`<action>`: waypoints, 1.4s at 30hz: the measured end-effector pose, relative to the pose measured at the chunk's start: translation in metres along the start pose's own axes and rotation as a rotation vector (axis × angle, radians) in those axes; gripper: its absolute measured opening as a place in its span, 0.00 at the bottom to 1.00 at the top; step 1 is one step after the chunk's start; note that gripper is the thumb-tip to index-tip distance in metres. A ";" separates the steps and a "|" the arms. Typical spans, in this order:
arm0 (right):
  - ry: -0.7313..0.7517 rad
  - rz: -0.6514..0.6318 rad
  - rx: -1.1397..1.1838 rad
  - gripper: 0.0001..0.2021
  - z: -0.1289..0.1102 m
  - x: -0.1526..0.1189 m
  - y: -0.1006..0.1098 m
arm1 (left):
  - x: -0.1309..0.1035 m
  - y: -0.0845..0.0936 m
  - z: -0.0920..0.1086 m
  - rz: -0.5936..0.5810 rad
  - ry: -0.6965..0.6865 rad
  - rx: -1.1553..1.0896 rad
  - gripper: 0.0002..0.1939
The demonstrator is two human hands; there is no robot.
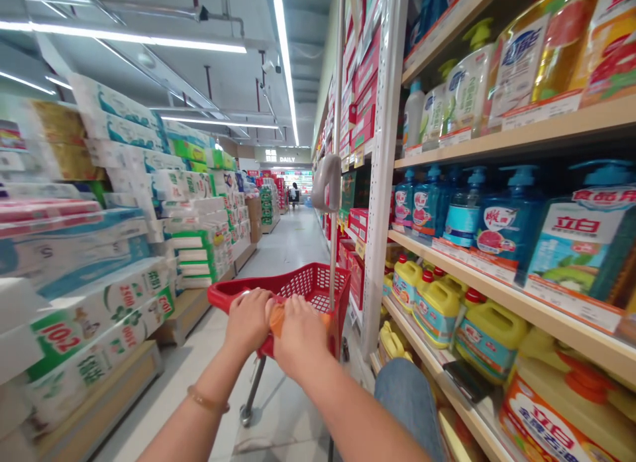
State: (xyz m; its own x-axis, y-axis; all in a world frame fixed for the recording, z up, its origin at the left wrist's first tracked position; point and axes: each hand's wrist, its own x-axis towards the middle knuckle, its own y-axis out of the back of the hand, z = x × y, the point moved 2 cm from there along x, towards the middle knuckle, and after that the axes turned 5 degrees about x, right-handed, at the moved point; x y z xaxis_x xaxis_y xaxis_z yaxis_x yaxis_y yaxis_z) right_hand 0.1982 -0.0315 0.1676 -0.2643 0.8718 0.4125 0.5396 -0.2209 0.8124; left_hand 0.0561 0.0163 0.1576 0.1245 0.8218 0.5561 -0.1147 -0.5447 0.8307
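Observation:
Both of my hands rest on the push handle of a red shopping cart [314,281] in a store aisle. My left hand [250,316] is closed over the handle's left part, with a bracelet on that wrist. My right hand [299,331] is wrapped over the handle just beside it, around an orange section [277,320]. A long pale pole [334,250] with a grey plastic loop grip [326,183] stands upright in the cart's right side; its lower end is hidden. The visible part of the cart's basket is red with a grid of holes.
Close on the right, shelves [521,147] hold pump bottles [501,213] and yellow jugs [489,336]. Stacked paper packs [99,316] line the left on low platforms. The tiled floor [293,240] runs ahead to a distant person [294,193]. A denim-clad knee [407,409] shows below.

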 end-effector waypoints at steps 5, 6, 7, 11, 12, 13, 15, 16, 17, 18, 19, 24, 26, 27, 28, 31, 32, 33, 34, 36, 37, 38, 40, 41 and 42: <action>0.132 -0.001 0.022 0.31 -0.009 0.002 -0.006 | -0.001 0.002 0.008 -0.062 -0.051 -0.083 0.17; 0.150 0.001 0.028 0.32 -0.004 -0.001 -0.004 | -0.003 0.002 0.009 -0.058 -0.054 -0.096 0.17; 0.155 0.002 0.028 0.32 0.001 -0.004 0.000 | -0.004 0.002 0.009 -0.049 -0.052 -0.105 0.18; 0.098 0.006 0.031 0.27 0.020 -0.012 0.020 | -0.009 0.005 0.019 -0.015 -0.045 -0.142 0.18; 0.085 -0.005 0.032 0.26 0.023 -0.013 0.026 | -0.008 0.007 0.022 -0.020 -0.053 -0.147 0.18; 0.077 -0.027 0.028 0.24 0.026 -0.013 0.032 | -0.007 0.009 0.024 -0.031 -0.062 -0.145 0.18; 0.056 -0.102 0.001 0.22 0.031 -0.015 0.044 | -0.001 0.012 0.028 -0.081 -0.076 -0.127 0.17; 0.042 -0.144 -0.024 0.21 0.032 -0.015 0.048 | 0.002 0.013 0.029 -0.118 -0.080 -0.120 0.18; 0.024 -0.173 -0.054 0.21 0.031 -0.016 0.050 | 0.006 0.014 0.030 -0.161 -0.083 -0.114 0.18; -0.001 -0.183 -0.086 0.22 0.030 -0.016 0.050 | 0.009 0.013 0.031 -0.204 -0.085 -0.103 0.20; -0.027 -0.172 -0.117 0.24 0.027 -0.015 0.047 | 0.011 0.012 0.031 -0.243 -0.093 -0.083 0.21; -0.048 -0.003 -0.144 0.35 0.007 -0.008 0.012 | 0.018 0.002 0.022 -0.295 -0.158 0.008 0.18; 0.006 0.002 -0.111 0.36 0.006 -0.008 0.005 | 0.021 -0.002 0.008 -0.321 -0.173 -0.012 0.18; 0.037 -0.008 -0.097 0.36 0.008 -0.009 0.005 | 0.022 -0.004 -0.001 -0.340 -0.174 -0.018 0.19; 0.059 -0.014 -0.089 0.36 0.011 -0.010 0.007 | 0.023 -0.005 -0.010 -0.361 -0.166 -0.017 0.21; 0.019 0.000 -0.095 0.34 0.021 -0.010 0.014 | 0.020 -0.005 -0.026 -0.390 -0.110 0.054 0.24; -0.024 0.011 -0.102 0.33 0.022 -0.008 0.014 | 0.018 -0.004 -0.026 -0.391 -0.102 0.096 0.24; -0.065 0.019 -0.110 0.33 0.021 -0.005 0.013 | 0.016 -0.003 -0.024 -0.391 -0.099 0.136 0.23; -0.091 0.022 -0.117 0.33 0.018 -0.001 0.010 | 0.014 -0.002 -0.021 -0.390 -0.094 0.166 0.23; -0.077 0.017 -0.124 0.34 0.010 0.007 0.002 | 0.011 0.000 -0.015 -0.386 -0.084 0.191 0.23; -0.038 0.013 -0.124 0.34 0.006 0.011 -0.001 | 0.010 0.001 -0.014 -0.387 -0.083 0.192 0.24; 0.013 0.009 -0.118 0.33 0.003 0.014 -0.004 | 0.009 0.002 -0.015 -0.387 -0.089 0.185 0.24; 0.108 0.011 -0.095 0.31 0.002 0.017 -0.004 | 0.006 0.004 -0.022 -0.365 -0.110 0.140 0.26; 0.133 0.020 -0.083 0.29 0.005 0.017 -0.002 | 0.004 0.006 -0.026 -0.344 -0.119 0.106 0.26; 0.135 0.031 -0.076 0.28 0.008 0.017 0.001 | 0.002 0.008 -0.029 -0.318 -0.120 0.074 0.27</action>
State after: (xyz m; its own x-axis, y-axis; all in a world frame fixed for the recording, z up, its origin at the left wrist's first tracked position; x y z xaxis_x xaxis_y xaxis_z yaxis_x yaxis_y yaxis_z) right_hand 0.2010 -0.0134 0.1724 -0.3562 0.7987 0.4850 0.4881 -0.2836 0.8254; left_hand 0.0266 0.0183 0.1640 0.2582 0.9292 0.2643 0.0199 -0.2787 0.9602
